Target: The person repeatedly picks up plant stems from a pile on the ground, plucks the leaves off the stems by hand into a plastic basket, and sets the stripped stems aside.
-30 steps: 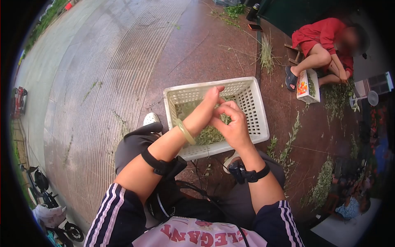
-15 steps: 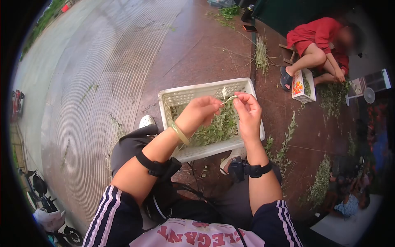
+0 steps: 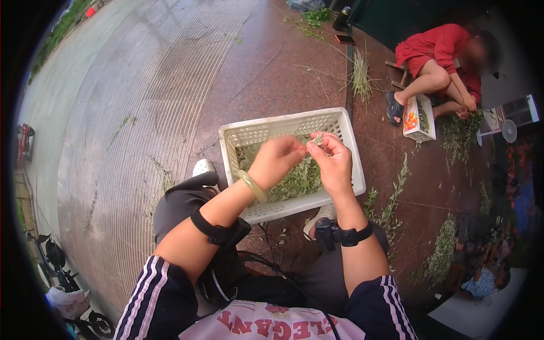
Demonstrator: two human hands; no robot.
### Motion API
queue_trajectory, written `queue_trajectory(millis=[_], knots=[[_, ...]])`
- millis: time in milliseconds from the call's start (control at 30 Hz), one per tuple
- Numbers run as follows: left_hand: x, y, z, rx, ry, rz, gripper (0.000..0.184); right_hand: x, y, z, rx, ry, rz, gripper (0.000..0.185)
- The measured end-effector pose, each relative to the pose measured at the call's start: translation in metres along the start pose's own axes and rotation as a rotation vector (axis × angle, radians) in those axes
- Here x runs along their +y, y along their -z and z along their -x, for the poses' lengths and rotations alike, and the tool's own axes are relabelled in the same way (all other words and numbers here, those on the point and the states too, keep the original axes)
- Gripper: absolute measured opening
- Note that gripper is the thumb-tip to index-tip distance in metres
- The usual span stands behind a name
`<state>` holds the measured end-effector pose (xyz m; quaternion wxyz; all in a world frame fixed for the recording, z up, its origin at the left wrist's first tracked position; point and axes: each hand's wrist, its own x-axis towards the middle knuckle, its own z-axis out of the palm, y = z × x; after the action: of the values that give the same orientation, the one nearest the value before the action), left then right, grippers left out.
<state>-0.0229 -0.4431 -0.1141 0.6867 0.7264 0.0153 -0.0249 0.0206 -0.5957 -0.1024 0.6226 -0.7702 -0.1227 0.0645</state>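
Observation:
Both of my hands are over a white plastic basket [image 3: 351, 153] with slotted walls, which holds loose green leaves [image 3: 297, 180]. My left hand [image 3: 276, 161], with a pale bangle at its wrist, has its fingers pinched together; whatever is between them is too small to make out. Touching or nearly touching it, my right hand [image 3: 333, 161] pinches a small leafy sprig [image 3: 318, 139] between thumb and fingers.
At the upper right a person in red [image 3: 433, 48] sits bent over beside a small box [image 3: 420, 120] of leaves. Cut stalks [image 3: 361, 76] and leafy branches [image 3: 394, 195] lie on the floor. A phone [image 3: 345, 39] and a dark bottle [image 3: 342, 18] are at the top.
My hands first came apart over the basket with a sprig stretched between them, then drew close together again. The sprig is now gathered at my right fingertips.

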Motion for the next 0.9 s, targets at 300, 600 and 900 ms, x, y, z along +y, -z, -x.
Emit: queue_trajectory(millis=[300,600,900], knots=[[0.015,-0.001,0.0,0.008,-0.009,-0.026,0.012,0.001,0.002,-0.001,0.255,0.026,-0.188,0.014],[0.001,0.008,-0.002,0.075,0.08,0.282,0.009,0.017,0.038,-0.011,-0.011,-0.141,-0.044,0.028],[0.017,0.005,0.002,0.002,0.16,0.33,0.01,-0.006,0.005,-0.002,-0.133,-0.191,-0.267,0.018]])
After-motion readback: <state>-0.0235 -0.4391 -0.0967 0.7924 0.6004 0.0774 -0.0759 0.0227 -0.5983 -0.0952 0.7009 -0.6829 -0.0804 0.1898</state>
